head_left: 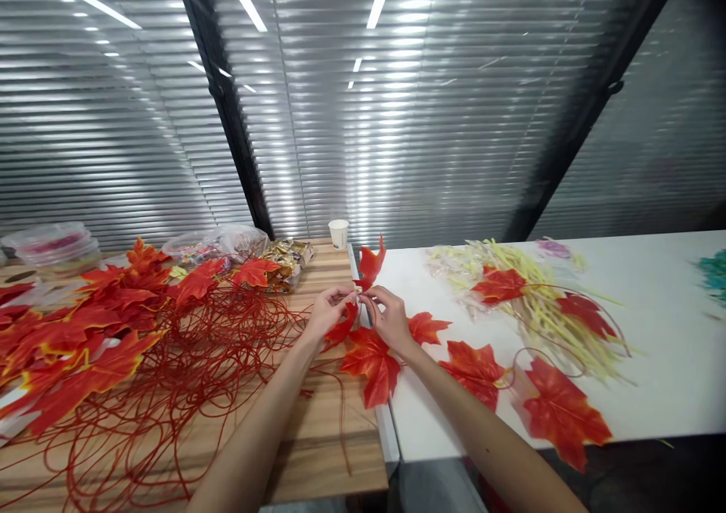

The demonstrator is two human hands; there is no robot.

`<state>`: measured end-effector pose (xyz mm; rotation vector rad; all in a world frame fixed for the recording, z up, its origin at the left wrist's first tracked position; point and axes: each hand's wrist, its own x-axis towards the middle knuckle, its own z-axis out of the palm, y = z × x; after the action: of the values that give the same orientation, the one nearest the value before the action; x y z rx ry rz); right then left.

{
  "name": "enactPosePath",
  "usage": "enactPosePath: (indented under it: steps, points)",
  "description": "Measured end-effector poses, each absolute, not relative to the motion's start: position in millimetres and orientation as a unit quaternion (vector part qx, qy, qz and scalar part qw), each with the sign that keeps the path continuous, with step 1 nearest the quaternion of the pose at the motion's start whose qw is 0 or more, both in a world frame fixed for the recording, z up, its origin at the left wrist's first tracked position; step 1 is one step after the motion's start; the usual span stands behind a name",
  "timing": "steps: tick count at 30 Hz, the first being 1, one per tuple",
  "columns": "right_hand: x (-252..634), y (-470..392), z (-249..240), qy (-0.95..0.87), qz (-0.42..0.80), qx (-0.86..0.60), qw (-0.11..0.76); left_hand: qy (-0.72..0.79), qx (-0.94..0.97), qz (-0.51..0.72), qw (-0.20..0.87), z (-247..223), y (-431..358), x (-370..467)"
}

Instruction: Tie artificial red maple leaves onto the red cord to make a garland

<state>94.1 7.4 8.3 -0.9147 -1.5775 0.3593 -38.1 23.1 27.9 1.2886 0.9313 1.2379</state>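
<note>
My left hand [329, 312] and my right hand [390, 316] meet over the seam between two tables, thumbs and fingertips pinched together. Between them, a red artificial maple leaf [370, 265] sticks up from the fingertips, its stem end held in my left hand. A thin red cord runs at the fingers of my right hand; the exact joint is hidden. Another red leaf [343, 325] hangs under my left fingers. Below the hands lies a larger orange-red leaf [371, 365]. More leaves, such as this one [475, 369], trail rightward along the cord [515, 362].
At left, a heap of maple leaves [122, 301] lies beside a tangle of red cord [187, 377] on the wooden table [318, 452]. Behind are plastic tubs [54, 248], gold wrappers [289, 259] and a paper cup [339, 234]. Yellow strips [544, 301] cover part of the white table [669, 362].
</note>
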Motion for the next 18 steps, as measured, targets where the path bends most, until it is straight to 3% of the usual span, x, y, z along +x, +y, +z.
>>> enactPosePath:
  steps: [18]
  points:
    - [98, 10, 7, -0.687, 0.167, -0.385, 0.593, 0.385, 0.53, 0.522, 0.547, 20, 24, -38]
